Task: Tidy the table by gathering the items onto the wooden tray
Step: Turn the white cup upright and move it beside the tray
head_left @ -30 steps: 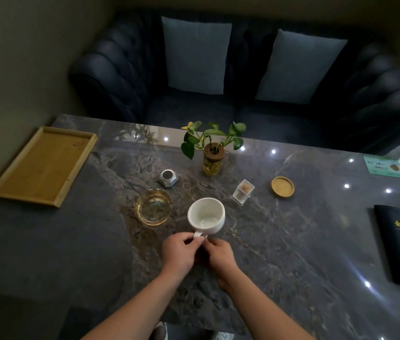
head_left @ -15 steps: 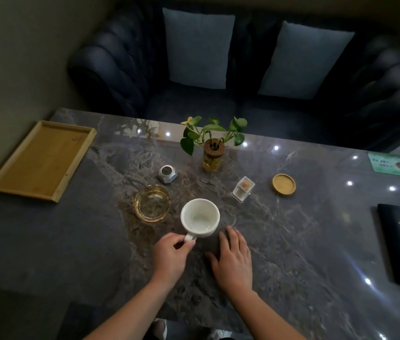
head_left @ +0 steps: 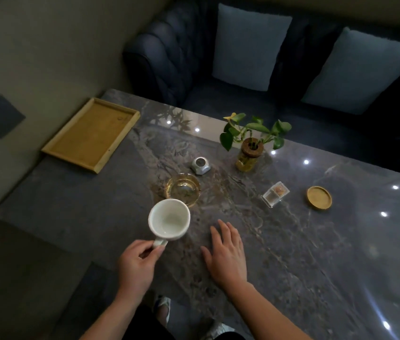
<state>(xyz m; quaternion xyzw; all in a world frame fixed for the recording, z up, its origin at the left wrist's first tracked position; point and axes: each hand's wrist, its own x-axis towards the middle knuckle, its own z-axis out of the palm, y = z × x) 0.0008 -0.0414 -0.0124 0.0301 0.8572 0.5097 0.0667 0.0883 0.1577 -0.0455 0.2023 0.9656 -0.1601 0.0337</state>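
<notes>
A: What's being held?
B: The left hand (head_left: 136, 263) pinches a white mug (head_left: 169, 219) by its handle; the right hand (head_left: 227, 252) lies flat and empty on the table (head_left: 317, 253).
A: And the wooden tray (head_left: 91, 134)?
B: Empty, at ten o'clock, well apart from the mug.

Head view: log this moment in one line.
left hand: grips white mug handle | right hand: flat on table | wooden tray: empty
</notes>
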